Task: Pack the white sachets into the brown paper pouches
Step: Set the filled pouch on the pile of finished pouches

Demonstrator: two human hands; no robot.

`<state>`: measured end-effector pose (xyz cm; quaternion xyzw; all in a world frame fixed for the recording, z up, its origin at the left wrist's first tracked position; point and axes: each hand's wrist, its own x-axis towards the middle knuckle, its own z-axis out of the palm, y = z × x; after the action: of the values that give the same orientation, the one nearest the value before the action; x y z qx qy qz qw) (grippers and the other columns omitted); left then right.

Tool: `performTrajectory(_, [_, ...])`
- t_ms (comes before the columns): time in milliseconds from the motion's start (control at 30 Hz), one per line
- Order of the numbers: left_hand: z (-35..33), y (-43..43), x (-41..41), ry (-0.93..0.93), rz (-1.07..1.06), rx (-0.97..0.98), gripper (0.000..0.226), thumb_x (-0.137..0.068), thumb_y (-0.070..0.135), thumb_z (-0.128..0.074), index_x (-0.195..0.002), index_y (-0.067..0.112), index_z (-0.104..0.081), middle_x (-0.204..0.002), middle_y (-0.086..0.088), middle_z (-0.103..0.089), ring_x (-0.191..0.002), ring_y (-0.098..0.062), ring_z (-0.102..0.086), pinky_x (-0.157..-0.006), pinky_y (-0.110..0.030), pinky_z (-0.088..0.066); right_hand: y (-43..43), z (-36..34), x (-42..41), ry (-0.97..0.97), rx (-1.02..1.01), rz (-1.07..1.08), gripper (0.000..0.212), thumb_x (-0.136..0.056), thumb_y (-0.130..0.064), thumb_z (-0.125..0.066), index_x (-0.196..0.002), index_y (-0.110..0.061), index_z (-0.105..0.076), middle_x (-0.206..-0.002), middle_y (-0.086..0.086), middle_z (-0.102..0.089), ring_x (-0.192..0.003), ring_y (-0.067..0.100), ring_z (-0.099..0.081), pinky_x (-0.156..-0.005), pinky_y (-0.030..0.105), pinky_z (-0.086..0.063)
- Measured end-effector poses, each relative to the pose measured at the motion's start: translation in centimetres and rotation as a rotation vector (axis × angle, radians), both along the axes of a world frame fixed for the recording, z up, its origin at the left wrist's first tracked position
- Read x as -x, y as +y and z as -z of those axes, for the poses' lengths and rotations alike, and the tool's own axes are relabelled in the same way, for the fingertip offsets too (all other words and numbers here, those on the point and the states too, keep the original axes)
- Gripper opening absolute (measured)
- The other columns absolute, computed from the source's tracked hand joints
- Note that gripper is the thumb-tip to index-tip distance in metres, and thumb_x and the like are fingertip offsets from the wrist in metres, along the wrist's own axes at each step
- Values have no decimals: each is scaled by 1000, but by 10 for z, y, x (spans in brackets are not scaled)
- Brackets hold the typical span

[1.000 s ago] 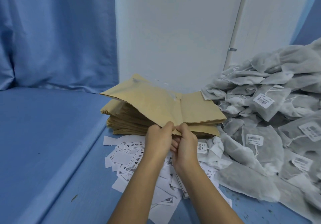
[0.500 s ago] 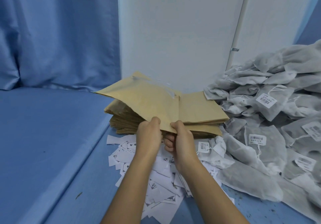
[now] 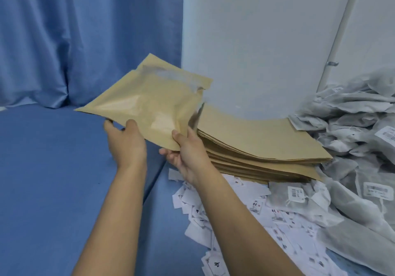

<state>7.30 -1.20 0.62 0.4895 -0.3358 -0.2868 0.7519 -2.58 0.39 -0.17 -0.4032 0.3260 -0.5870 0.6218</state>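
Held item: one brown pouch [image 3: 149, 104], lifted clear of the stack [image 3: 256, 145] and tilted, its far end raised toward the blue curtain [image 3: 85, 40]. Your left hand [image 3: 126, 141] pinches the near edge, thumb on top and fingers curled beneath. Your right hand [image 3: 188, 153] pinches the near right corner the same way. This two-handed hold likely serves to separate a single pouch and turn its mouth toward you. The pale seal strip sits at the far end. Contents: the pouch looks flat and nothing shows inside. You cannot tell whether the mouth is parted. Stack: the remaining pouches lie flat just right of the held one, against the white panel [image 3: 256, 40]. Sachets [image 3: 352, 126]: a heap of white mesh bags with barcode tags at the far right, touching the stack, with none in hand. Paper slips [image 3: 245, 211]: a loose scatter near the stack, on the blue cloth [image 3: 53, 168].
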Motion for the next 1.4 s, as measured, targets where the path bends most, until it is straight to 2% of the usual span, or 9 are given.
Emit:
performTrajectory(200, [44, -32, -48, 153, -92, -86, 52, -86, -5, -34, -135, 11, -41, -128, -11, -56, -116, -32, -55, -97, -46, -45, -39, 37, -61, -83, -219, -127, 17, -103, -5, -32, -109, -15, -45, -78, 7, -50, -35, 7, -47, -32, 11, -29])
performTrajectory(267, [66, -46, -58, 150, -59, -193, 50, -87, -5, -36, -134, 11, -42, -124, -10, -58, -107, -32, -58, -87, -39, -50, -51, 54, -68, -119, -298, -99, 20, -103, -2, -31, -102, -15, -46, -78, 8, -49, -41, 11, -47, -31, 11, -28])
performTrajectory(367, [91, -69, -66, 147, 72, -330, 40, -89, -4, -35, -127, 6, -44, -88, -12, -56, -59, -24, -49, -38, -16, -39, -74, 75, -72, -166, -394, -21, 23, -101, 2, -34, -89, -14, -44, -77, 10, -47, -50, 15, -44, -31, 11, -29])
performTrajectory(500, [89, -111, -66, 210, 258, -414, 21, -96, -4, -32, -110, 7, -43, -74, -13, -51, -27, -10, -45, -28, -12, -30, -120, 75, -83, -198, -419, 219, 13, -94, 8, -45, -89, -3, -48, -70, 11, -49, -45, 11, -49, -34, 13, -39])
performTrajectory(633, [78, -161, -58, 293, 355, -418, 20, -97, -6, -32, -107, 9, -42, -92, -14, -55, -43, -17, -58, -34, -17, -45, -158, 74, -88, -158, -295, 444, 7, -94, 5, -47, -98, 4, -53, -75, 16, -57, -51, 15, -54, -41, 18, -45])
performTrajectory(767, [81, -196, -53, 329, 411, -456, 17, -97, -4, -37, -104, 9, -45, -85, -8, -56, -59, -20, -57, -38, -17, -48, -169, 91, -70, -189, -235, 270, 35, -98, -6, -47, -133, 0, -42, -124, 22, -59, -86, 20, -66, -69, 18, -56])
performTrajectory(900, [89, -211, -39, 387, 402, -498, 16, -96, -4, -40, -89, 9, -47, -85, -11, -56, -60, -22, -54, -39, -17, -48, -176, 101, -63, -204, -206, 249, 34, -101, -6, -38, -133, 4, -44, -127, 21, -58, -109, 23, -62, -80, 18, -54])
performTrajectory(1233, [80, -177, -12, 488, 354, -436, 16, -93, -7, -44, -106, -1, -52, -84, -13, -58, -68, -23, -61, -55, -27, -54, -168, 93, -66, -73, -317, 404, 32, -104, -13, -34, -128, 2, -49, -128, 19, -57, -113, 22, -59, -91, 25, -46])
performTrajectory(1400, [62, -121, 1, 396, 106, -510, 27, -92, 3, -46, -65, 6, -49, -64, -5, -56, -52, -13, -53, -43, -22, -39, -121, 67, -64, 268, -275, 282, 23, -103, -14, -36, -87, -7, -52, -85, 10, -56, -68, 14, -52, -64, 25, -43])
